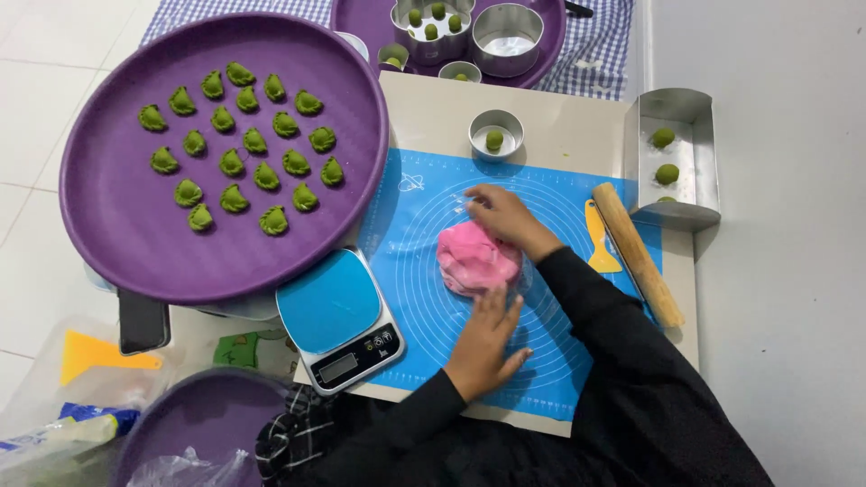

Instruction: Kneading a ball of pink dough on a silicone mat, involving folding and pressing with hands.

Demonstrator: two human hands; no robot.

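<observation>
A lump of pink dough (476, 259) lies on a blue silicone mat (424, 194) spread over a beige board. My left hand (485, 344) rests flat against the near side of the lump, fingers spread. My right hand (505, 219) cups its far side, pressing on the top. Both arms wear black sleeves. The dough is partly covered by both hands.
A kitchen scale (339, 317) sits left of the mat. A big purple tray (126, 225) holds several green dumplings (236, 144). A wooden rolling pin (637, 254) and yellow scraper (599, 240) lie right. Metal containers (675, 153) hold green balls (494, 140). A second purple tray (207, 410) is at bottom left.
</observation>
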